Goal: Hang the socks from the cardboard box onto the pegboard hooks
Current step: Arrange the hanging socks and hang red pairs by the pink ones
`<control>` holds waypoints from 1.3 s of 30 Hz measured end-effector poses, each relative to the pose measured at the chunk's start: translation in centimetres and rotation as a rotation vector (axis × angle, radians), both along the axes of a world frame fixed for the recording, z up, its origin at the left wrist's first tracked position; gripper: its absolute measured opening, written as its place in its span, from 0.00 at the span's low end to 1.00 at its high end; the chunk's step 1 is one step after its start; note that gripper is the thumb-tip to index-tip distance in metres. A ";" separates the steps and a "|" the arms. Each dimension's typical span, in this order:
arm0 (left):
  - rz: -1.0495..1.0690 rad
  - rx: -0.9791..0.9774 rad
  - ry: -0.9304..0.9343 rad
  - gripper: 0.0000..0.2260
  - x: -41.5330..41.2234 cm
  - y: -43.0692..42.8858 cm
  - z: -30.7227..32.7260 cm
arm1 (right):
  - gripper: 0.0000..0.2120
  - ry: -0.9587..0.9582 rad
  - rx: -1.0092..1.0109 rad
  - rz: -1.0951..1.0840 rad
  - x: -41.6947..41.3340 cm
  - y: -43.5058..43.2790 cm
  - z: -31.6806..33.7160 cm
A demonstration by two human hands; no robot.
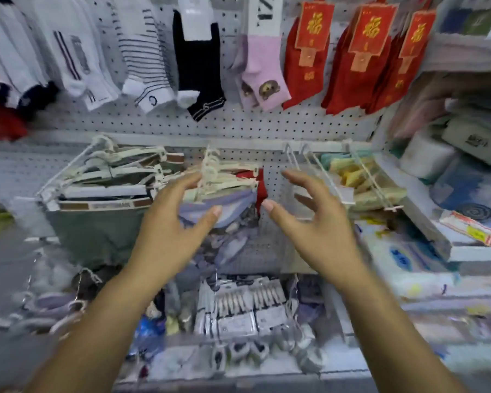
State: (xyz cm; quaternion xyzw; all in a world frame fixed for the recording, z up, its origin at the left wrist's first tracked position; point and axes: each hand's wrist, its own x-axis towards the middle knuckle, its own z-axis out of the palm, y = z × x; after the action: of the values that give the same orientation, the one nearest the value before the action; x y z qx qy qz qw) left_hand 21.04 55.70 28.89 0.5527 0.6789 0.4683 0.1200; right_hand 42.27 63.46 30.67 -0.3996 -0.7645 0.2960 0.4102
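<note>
Both my hands reach toward the white pegboard [238,123]. My left hand [176,222] is spread, its fingertips at a bunch of pale plastic hangers [224,177] carrying light blue and red socks [227,202]. My right hand [312,219] hovers with loosely bent fingers in front of bare wire hooks [323,171] and holds nothing. Rows of white, striped, black, pink and red socks [304,69] hang on the upper hooks. No cardboard box is in view.
Grey-green garments on hangers [97,217] hang at the left. Yellow socks [355,177] sit on hooks to the right. Packaged socks [244,310] hang below my hands. A shelf unit with folded towels [451,154] juts out on the right.
</note>
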 end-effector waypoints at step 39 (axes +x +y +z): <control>1.574 -0.739 -0.787 0.33 -28.8 -48.3 -35.7 | 0.16 -0.981 -0.474 1.268 -53.7 -29.2 -35.5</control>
State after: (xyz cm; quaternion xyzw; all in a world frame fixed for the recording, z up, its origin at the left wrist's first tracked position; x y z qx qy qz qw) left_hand -7.79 7.39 -6.77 -0.3326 0.8719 0.3232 0.1573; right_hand -11.41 34.23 -4.83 -0.0528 -0.8537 0.4162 -0.3085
